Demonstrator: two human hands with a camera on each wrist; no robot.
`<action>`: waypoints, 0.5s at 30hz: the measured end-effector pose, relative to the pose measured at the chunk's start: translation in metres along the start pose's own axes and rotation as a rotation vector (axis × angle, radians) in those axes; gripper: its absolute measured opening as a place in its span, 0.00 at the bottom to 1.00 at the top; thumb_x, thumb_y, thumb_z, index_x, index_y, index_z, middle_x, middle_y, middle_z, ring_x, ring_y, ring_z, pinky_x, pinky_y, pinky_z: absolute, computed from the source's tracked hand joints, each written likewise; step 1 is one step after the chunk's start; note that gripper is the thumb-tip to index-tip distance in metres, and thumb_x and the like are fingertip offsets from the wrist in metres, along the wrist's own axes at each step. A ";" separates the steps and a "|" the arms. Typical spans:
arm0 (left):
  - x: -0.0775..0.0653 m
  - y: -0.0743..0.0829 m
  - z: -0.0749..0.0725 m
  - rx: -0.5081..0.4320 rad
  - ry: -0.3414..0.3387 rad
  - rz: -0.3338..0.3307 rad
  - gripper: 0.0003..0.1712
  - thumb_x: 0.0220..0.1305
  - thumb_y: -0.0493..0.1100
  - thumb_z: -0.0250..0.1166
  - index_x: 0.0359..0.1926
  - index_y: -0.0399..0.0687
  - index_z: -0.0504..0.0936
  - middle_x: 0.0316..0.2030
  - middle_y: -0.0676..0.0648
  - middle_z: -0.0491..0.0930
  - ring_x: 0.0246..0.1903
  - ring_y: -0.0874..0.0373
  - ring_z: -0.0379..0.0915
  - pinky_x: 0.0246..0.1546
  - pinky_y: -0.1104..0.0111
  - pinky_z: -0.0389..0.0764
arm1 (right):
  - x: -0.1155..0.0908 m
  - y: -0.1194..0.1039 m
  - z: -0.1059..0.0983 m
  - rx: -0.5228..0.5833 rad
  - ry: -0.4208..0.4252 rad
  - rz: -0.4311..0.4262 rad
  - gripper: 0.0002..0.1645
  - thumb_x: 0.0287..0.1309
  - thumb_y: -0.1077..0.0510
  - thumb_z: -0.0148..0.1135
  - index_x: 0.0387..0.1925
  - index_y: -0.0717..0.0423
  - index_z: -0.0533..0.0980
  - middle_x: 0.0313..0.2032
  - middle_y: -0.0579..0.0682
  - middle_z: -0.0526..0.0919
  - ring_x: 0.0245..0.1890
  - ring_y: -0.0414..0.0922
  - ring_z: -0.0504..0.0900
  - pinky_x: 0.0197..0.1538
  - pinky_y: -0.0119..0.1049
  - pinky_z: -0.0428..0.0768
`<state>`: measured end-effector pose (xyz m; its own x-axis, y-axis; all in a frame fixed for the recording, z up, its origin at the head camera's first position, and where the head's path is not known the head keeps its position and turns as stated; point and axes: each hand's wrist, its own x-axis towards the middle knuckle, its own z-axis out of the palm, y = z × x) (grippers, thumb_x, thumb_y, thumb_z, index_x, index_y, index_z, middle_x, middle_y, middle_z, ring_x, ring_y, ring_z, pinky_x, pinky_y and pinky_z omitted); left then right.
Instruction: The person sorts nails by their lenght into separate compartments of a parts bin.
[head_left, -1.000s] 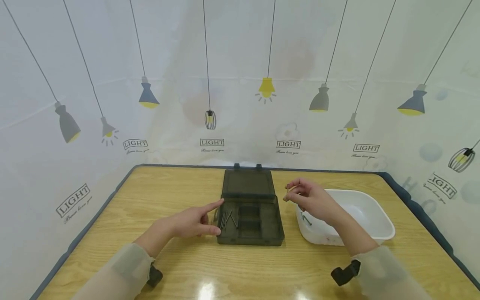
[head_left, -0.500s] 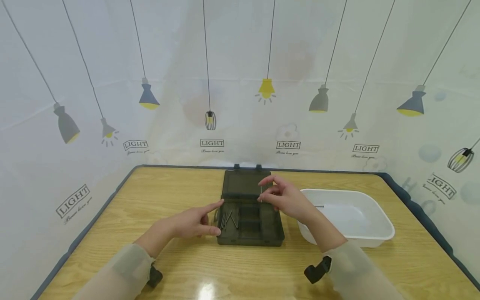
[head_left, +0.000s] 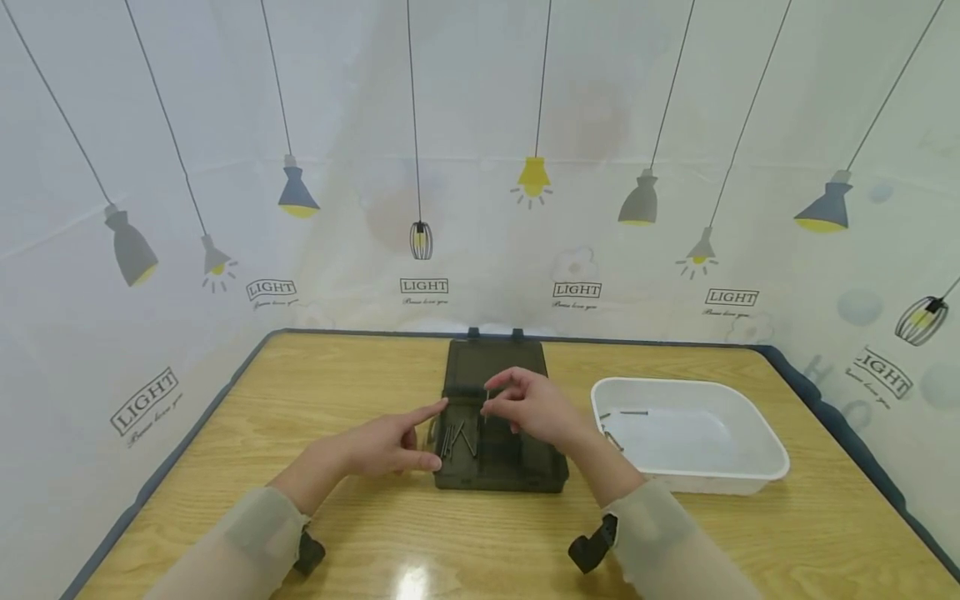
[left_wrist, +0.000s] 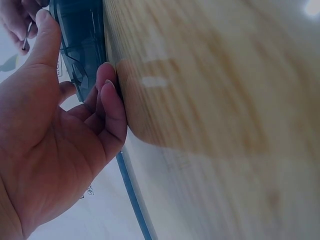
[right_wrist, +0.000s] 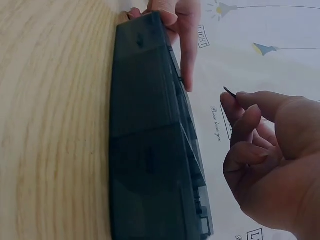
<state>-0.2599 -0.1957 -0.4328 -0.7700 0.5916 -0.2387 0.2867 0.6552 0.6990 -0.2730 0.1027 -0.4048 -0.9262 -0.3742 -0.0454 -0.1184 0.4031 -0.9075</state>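
Note:
A dark translucent plastic box (head_left: 540, 454) lies with its lid (head_left: 491, 358) laid back. Several thin metal screws (head_left: 459, 442) lie in its left compartment. My left hand (head_left: 378, 443) is at the box's left side, index finger straight along the rim and thumb at the near corner; in the left wrist view its other fingers (left_wrist: 112, 105) bend beside the box, near the table. Over the middle of the box, my right hand (head_left: 536, 410) pinches one screw between thumb and index finger. In the right wrist view that screw's pointed tip (right_wrist: 228, 91) sticks out past the fingertips.
A white plastic tray (head_left: 750, 477) stands right of the box, with a few more screws (head_left: 633, 412) at its left end. Both rest on a wooden table (head_left: 322, 375) with a dark edge. A lamp-printed curtain (head_left: 480, 167) surrounds the table's back and sides.
My right hand has moved left with the pinched screw, from the white tray's left rim to over the box's middle. My left hand and the box have stayed in place.

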 end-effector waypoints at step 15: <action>-0.001 0.000 0.000 0.013 -0.001 0.017 0.56 0.76 0.62 0.70 0.91 0.63 0.46 0.32 0.48 0.84 0.30 0.55 0.78 0.33 0.62 0.78 | 0.002 0.002 0.023 -0.082 -0.043 0.041 0.19 0.74 0.58 0.71 0.61 0.60 0.81 0.38 0.53 0.93 0.21 0.43 0.80 0.38 0.41 0.82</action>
<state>-0.2599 -0.1963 -0.4324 -0.7644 0.6034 -0.2272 0.3075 0.6508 0.6942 -0.2671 0.0833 -0.4166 -0.9148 -0.3910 -0.1019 -0.1108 0.4852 -0.8673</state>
